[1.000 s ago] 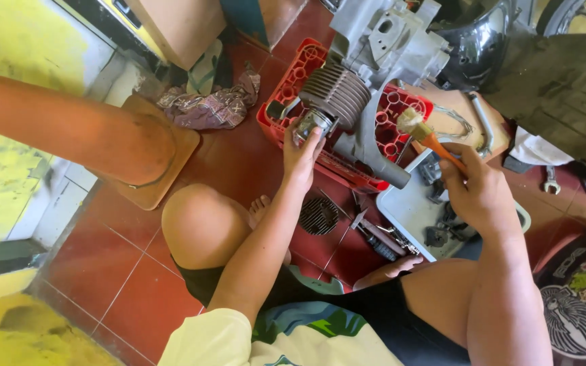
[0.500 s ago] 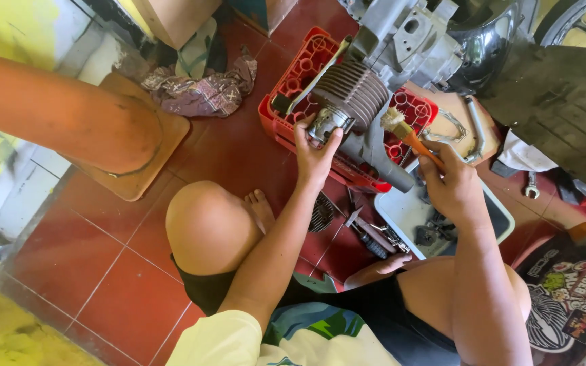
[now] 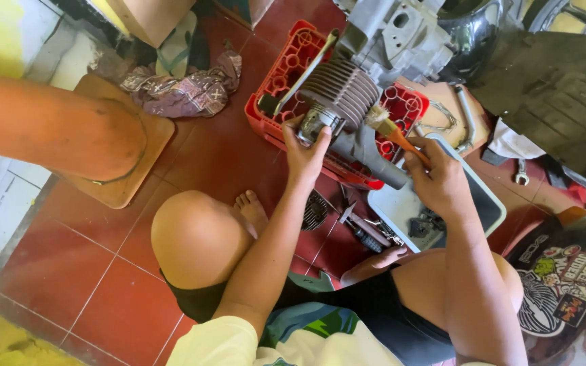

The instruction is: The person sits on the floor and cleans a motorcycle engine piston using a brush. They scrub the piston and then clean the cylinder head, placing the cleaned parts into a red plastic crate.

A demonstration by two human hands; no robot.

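A grey finned metal engine cylinder (image 3: 344,91) is seen at upper centre of the frame, laid on a red plastic crate (image 3: 286,68). Its round end is gripped by the left hand (image 3: 306,146) — fingers curled about it. A paintbrush with an orange handle (image 3: 391,129) is held closed in the right hand (image 3: 442,179), right of centre — its pale bristles are touching the fins.

Engine (image 3: 347,95) lies on crate (image 3: 286,68) (tray (image 3: 388,203) right, rag (image 3: 184,88) left).

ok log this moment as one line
left hand grips end of finned engine cylinder | right hand holds brush, bristles on fins | engine on red crate
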